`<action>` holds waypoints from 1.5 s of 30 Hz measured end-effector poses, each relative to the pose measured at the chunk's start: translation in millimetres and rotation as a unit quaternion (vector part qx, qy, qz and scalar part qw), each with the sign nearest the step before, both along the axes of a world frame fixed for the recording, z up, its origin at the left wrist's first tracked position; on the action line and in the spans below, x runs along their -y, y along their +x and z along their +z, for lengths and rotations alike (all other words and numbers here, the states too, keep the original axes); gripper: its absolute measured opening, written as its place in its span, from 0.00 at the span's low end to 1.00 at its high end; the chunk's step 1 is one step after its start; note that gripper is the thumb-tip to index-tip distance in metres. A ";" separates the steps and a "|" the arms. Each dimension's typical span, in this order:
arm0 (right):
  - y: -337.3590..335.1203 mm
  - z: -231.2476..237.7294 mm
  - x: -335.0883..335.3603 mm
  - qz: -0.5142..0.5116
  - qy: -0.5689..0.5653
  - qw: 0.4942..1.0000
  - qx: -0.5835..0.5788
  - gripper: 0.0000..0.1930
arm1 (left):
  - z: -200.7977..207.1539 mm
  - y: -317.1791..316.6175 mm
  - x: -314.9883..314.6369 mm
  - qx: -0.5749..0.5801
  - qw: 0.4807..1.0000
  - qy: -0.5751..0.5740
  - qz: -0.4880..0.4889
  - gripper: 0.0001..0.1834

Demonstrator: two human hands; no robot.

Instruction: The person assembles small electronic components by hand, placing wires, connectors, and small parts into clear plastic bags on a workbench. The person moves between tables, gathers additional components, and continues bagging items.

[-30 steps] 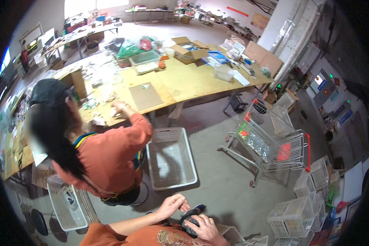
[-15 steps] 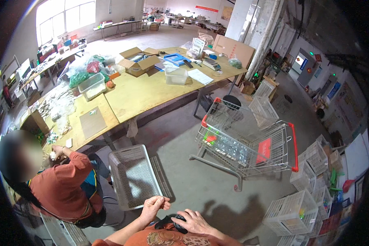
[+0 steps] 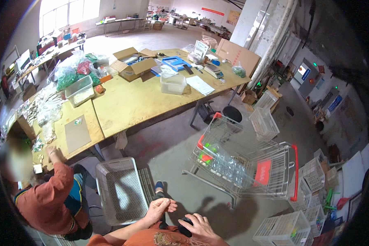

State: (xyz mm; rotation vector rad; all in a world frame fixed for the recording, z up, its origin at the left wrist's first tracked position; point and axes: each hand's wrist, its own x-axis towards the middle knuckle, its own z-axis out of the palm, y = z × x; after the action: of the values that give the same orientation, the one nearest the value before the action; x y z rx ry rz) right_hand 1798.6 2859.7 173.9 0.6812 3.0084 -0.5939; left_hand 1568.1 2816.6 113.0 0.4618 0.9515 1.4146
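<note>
My left hand (image 3: pixel 161 207) is raised in front of my body, its fingers curled closed. Whatever lies inside them, if anything, is hidden. Close to its right, at my waist, my right hand (image 3: pixel 201 226) curves its fingers over a black rounded object (image 3: pixel 185 226), whose kind does not show. My orange patterned top (image 3: pixel 164 238) is just below both hands. A grey perforated plastic crate (image 3: pixel 122 186) stands to the left of my left hand. Ahead and to the right is a wire shopping cart (image 3: pixel 244 168) with red corners and handle, holding clear plastic bottles (image 3: pixel 229 165).
A seated person in orange (image 3: pixel 49 201) reaches onto the long yellow worktable (image 3: pixel 131 108) at left. On that table are an open cardboard box (image 3: pixel 134 67) and clear tubs (image 3: pixel 173 83). A black stool (image 3: pixel 232 114) is behind the cart; white crates (image 3: pixel 283 228) line the right side.
The view has shifted, and a dark shoe now shows beyond my hands. My hands keep nearly the same pose. The seated person's arm has reached farther over the table.
</note>
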 end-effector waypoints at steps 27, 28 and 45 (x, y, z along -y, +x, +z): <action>-418.8 -34.2 -454.4 0.365 0.082 0.927 -0.009 0.37 | 0.5 -321.7 -311.6 -0.024 0.941 0.016 0.338 0.17; -434.3 -35.7 -469.5 0.378 0.087 0.922 -0.012 0.38 | -2.7 -330.2 -321.9 -0.031 0.936 0.020 0.349 0.17; -614.9 -133.1 -645.8 0.531 0.127 0.836 0.050 0.37 | -135.8 -452.3 -445.0 0.185 0.804 -0.020 0.564 0.17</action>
State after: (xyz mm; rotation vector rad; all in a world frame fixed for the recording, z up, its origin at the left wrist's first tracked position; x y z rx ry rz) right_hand 1183.7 3505.6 40.9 -0.9285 2.7455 -0.0759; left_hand 1115.8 3261.6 -22.7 -0.5447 0.9402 2.4195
